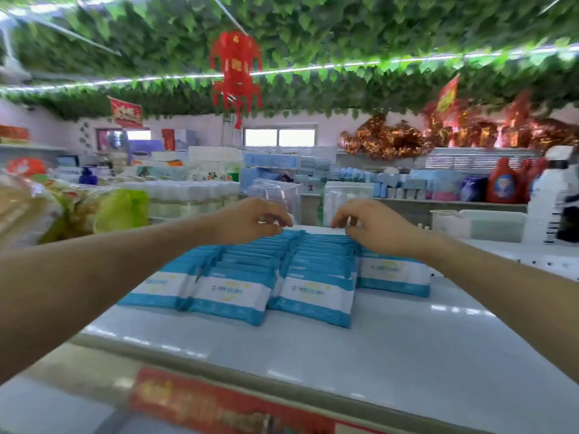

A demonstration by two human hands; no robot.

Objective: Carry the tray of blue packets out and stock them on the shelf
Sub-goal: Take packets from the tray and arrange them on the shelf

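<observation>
**Squaring up the far end of the rows**

The blue packets [275,274] are out on the shelf [407,333] in the middle of the frame, standing on edge in four rows that run straight away from me toward the centre background. The nearest packet of each row faces me, white band across blue. No tray shows anywhere in view.

Both my arms reach over the rows to their far end. My left hand [250,219] sits at the back of the two left rows, fingers curled downward, thumb and fingertips close together; whether they pinch a packet top I cannot tell. My right hand [371,228] is just right of centre, fingers bent down onto the tops of the rear packets in the right rows, touching them but not clearly gripping anything.

As I judge it, the stocking is nearly done and I am straightening the rows. Since they run lengthwise away from me, any push or pull goes along that line, back toward my body. The two hands are about equally near, one for each half.
</observation>
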